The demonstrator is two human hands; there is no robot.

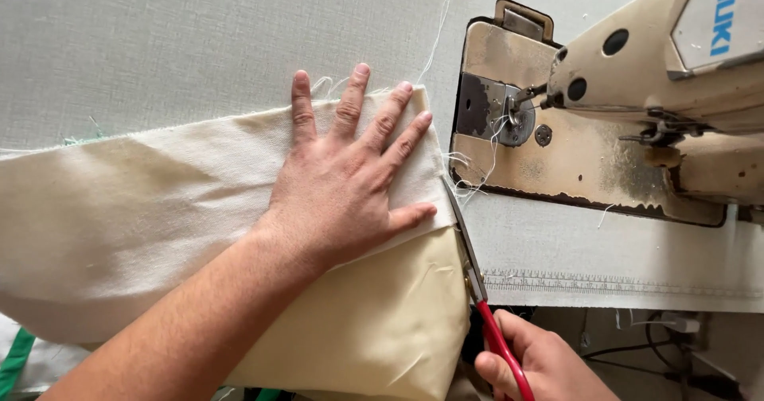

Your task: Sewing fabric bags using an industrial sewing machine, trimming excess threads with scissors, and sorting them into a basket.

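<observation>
Cream cloth [159, 202] lies under the left hand [346, 186], which presses flat with fingers spread, forearm reaching in from the lower left. The right hand [541, 365], low at the frame's bottom edge, is closed around the red handles of scissors [477, 278], whose blades run up along the cloth's right edge, just beside the left thumb. The cloth is folded, a smoother layer hanging over the tabletop's [159, 43] front edge. To the right, near the fabric edge, stands a worn beige sewing machine [605, 122] with loose threads. Bare tabletop stretches beyond the fingertips.
</observation>
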